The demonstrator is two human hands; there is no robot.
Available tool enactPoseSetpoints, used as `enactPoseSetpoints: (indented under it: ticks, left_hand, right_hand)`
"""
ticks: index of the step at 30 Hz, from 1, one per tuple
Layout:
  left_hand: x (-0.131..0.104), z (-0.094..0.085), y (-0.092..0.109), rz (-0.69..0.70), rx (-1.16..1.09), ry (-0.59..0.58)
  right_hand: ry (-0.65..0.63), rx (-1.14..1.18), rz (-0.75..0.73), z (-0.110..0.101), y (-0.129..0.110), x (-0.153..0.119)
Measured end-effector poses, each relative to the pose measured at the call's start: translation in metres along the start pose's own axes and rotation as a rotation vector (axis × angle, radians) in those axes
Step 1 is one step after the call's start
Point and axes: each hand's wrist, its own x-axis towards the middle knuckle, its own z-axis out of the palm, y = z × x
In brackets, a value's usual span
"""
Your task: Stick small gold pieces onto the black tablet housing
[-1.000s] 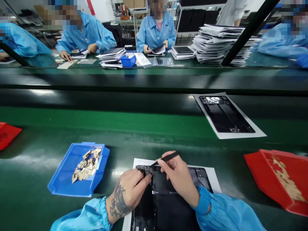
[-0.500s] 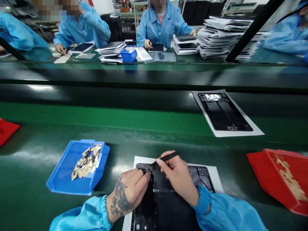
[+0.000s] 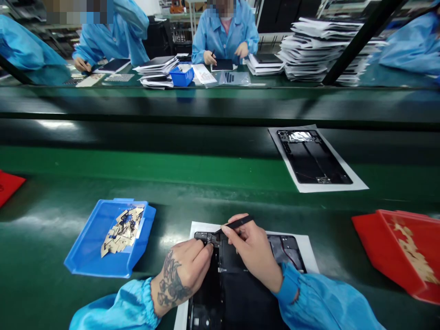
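Note:
An opened black tablet point(image 3: 247, 293) lies on a white sheet point(image 3: 312, 250) in front of me, its inner parts showing. My right hand point(image 3: 252, 252) is closed around black tweezers point(image 3: 239, 222), their thin tips pointing down-left to the tablet's upper left corner. At that same corner, the fingers of my left hand point(image 3: 187, 270) are pinched together over the small parts. Whatever they hold, if anything, is too small and covered to make out. The two hands are a short gap apart.
A blue bin point(image 3: 77, 252) of small flat pieces stands left, a red bin point(image 3: 381, 247) of pale pieces right. Another opened tablet point(image 3: 314, 158) lies on a sheet on the green belt point(image 3: 172, 169). Across it, co-workers in blue sit beside stacked sheets point(image 3: 319, 55).
The tablet on the belt has shifted slightly left. The co-worker opposite has drawn one hand back from the stack at their side. My hands stay almost in place.

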Motion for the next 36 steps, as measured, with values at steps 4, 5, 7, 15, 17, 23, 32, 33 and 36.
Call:
enactPoseSetpoints:
  ticks: [4, 5, 7, 15, 17, 23, 32, 33, 36]
  left_hand:
    - [0.0012, -0.0004, 0.0007, -0.036, 0.027, -0.013]
    - [0.0012, -0.0002, 0.0010, -0.048, 0.037, -0.013]
    - [0.0009, 0.0002, 0.0017, -0.070, 0.070, -0.014]
    - [0.0003, 0.0014, 0.0029, -0.099, 0.186, -0.046]
    - [0.0005, 0.0021, 0.0026, -0.091, 0.200, -0.047]
    - [-0.0003, 0.0037, 0.0021, -0.084, 0.228, -0.049]
    - [0.0009, 0.0077, 0.0020, -0.109, 0.237, -0.041]
    - [0.0007, 0.0081, 0.0022, -0.118, 0.230, -0.043]
    - [-0.0001, 0.0083, 0.0027, -0.138, 0.221, -0.038]
  right_hand:
    - [0.000, -0.005, -0.003, 0.0005, 0.0007, -0.0012]
    - [-0.001, -0.011, -0.003, 0.0004, 0.0003, -0.0012]
    - [0.000, -0.022, -0.005, 0.0000, -0.0007, -0.0008]
    - [0.012, -0.041, -0.029, 0.0008, -0.0009, -0.0007]
    - [0.017, -0.053, -0.032, 0.0009, -0.0004, -0.0011]
    - [0.004, -0.102, -0.043, 0.0002, 0.0004, -0.0016]
    - [0.044, -0.175, -0.134, -0.0007, 0.0001, -0.0029]
    - [0.078, -0.175, -0.154, -0.0018, -0.0001, -0.0033]
    - [0.160, -0.137, -0.152, -0.0062, -0.0006, -0.0052]
